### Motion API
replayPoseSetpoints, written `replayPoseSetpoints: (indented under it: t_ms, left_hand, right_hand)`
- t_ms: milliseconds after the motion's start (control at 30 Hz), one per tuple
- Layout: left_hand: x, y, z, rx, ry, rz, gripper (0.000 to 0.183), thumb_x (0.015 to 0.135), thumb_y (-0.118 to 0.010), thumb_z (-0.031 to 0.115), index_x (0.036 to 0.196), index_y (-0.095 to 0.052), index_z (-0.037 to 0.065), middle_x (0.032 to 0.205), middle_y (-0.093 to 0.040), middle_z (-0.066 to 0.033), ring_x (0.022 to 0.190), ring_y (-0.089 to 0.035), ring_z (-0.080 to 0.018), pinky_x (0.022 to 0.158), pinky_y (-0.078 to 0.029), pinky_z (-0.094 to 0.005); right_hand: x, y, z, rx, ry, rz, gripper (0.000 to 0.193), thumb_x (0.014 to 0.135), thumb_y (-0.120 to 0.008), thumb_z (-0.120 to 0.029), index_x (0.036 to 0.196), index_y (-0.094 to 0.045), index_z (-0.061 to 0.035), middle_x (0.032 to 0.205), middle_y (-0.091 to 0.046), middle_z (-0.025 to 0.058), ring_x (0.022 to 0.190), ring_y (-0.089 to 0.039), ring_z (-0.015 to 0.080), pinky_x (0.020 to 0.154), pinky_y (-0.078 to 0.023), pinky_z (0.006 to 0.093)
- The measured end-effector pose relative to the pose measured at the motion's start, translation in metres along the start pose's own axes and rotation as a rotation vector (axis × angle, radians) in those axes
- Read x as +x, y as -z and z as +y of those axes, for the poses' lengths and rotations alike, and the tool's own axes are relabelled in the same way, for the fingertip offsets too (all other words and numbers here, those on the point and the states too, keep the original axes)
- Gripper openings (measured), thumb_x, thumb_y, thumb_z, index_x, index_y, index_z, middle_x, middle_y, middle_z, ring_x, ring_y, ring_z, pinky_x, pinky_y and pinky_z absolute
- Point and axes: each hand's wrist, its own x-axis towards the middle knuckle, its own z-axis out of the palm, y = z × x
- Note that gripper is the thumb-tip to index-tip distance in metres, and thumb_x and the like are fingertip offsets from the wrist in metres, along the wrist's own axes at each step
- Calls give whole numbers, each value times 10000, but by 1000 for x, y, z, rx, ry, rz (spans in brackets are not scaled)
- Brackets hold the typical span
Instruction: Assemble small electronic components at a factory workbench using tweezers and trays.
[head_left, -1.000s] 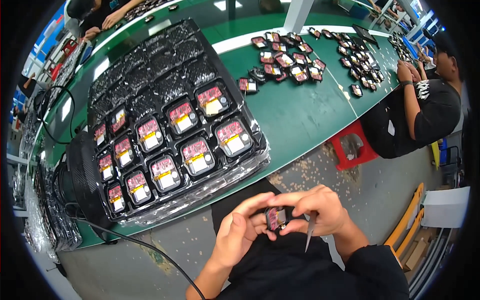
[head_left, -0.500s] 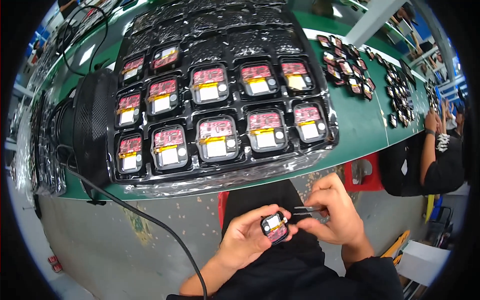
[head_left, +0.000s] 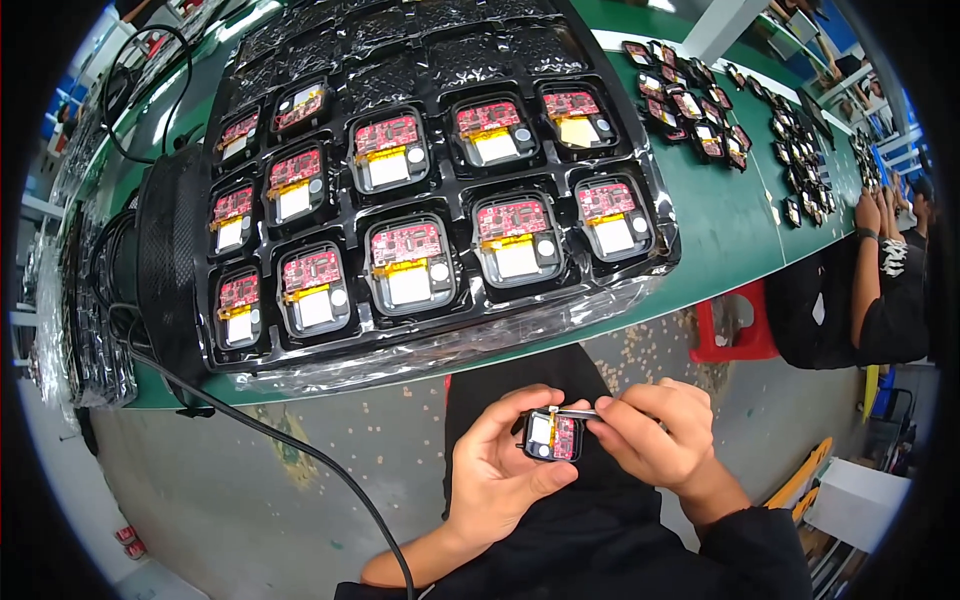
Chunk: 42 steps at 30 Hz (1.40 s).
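Note:
Above my lap, my left hand [head_left: 497, 475] grips a small black watch-like case [head_left: 566, 440] by its edges, fingers and thumb around it. Its open side faces up and shows a red circuit board, a white block and a yellow flex strip. My right hand [head_left: 660, 438] is closed on slim metal tweezers [head_left: 580, 413]. Their tips reach the case's upper edge, by the end of the yellow strip; whether they pinch it is too small to tell.
A black moulded tray [head_left: 455, 318] on the green table [head_left: 700, 240] holds several similar cases. More cases [head_left: 690, 105] lie in groups farther right. A black cable [head_left: 300, 447] hangs down at left. A person [head_left: 860, 290] sits at the right near a red stool [head_left: 735, 330].
My right hand has brought the tweezers left, from beside the case to its upper edge. My left hand has turned the case. The view has shifted slightly.

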Motion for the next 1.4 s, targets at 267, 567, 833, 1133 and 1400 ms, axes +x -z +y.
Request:
replayPoseSetpoints:
  t_ms: [267,567,833,1133,1400]
  left_hand:
    - [0,-5,-3,45,7,13,634,847,-833,-30,1404,-533,-58,1435,-470,-144,1343,-576,-339,1140,-495,-436]
    - [1,-4,-6,111,-45,-15,644,847,-812,-72,1423,-524,-64,1451,-445,-151,1345,-573,-339,1124,-513,-429]
    - [3,-4,-6,196,-81,-18,644,850,-789,-104,1432,-515,-70,1476,-424,-146,1346,-569,-348,1117,-524,-440]
    - [4,-4,-8,190,-100,-40,639,853,-772,-128,1434,-511,-74,1486,-414,-137,1350,-565,-351,1113,-530,-438]
    - [2,-4,-8,245,-94,-29,647,857,-762,-138,1445,-500,-80,1494,-410,-129,1355,-563,-343,1100,-542,-426]
  right_hand:
    - [-6,-1,1,-32,50,18,297,698,-899,-97,951,-751,-45,844,-636,19,544,-526,135,456,-401,278]
    - [-4,1,2,248,-204,-32,229,725,-875,-58,905,-733,-52,810,-666,46,597,-645,180,501,-496,300]
    - [-3,-2,2,165,-165,-33,215,732,-870,-70,890,-724,-57,805,-676,46,596,-642,187,505,-493,300]
    - [-5,1,1,208,-234,-60,210,739,-865,-64,899,-729,-52,816,-694,52,627,-669,192,525,-517,305]
    - [-9,-4,-3,237,-271,-60,182,770,-853,-55,901,-726,-41,824,-682,62,613,-659,199,513,-512,308]
